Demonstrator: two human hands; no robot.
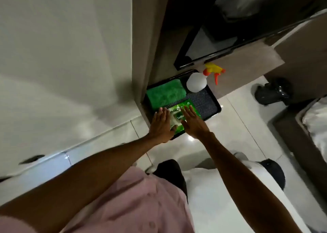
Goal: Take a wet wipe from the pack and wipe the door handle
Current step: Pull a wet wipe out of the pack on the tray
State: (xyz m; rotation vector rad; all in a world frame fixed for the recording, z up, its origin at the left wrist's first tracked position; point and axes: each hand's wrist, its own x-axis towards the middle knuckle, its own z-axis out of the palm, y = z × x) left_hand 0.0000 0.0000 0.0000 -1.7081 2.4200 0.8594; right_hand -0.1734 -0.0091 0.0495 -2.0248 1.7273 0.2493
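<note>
Both hands are flat and spread out, with no grip on anything yet. The left hand (161,124) lies on the near left part of the soft green plastic wet wipe pack (184,116), and its thumb pokes in by the white flap. It looks like it is there to keep the pack from sliding. The right hand (193,124) is over the right side of the pack with its fingers straight and loose. I cannot tell if it is touching the pack or just above it. It is probably about to lift the flap and pull a wipe out.

The pack lies flat at the near end of a black tray with a bumpy mat (207,102), and the tray sits on the shiny white tiled floor (238,126). A fuzzy folded green cloth (165,93) lies just past the left hand on the tray. A white spray bottle with a yellow and orange trigger (197,82) stands at the far end. These things are kept together so they are easy to reach.

No wipe is out yet. The door handle is not in view, so wiping comes later.
</note>
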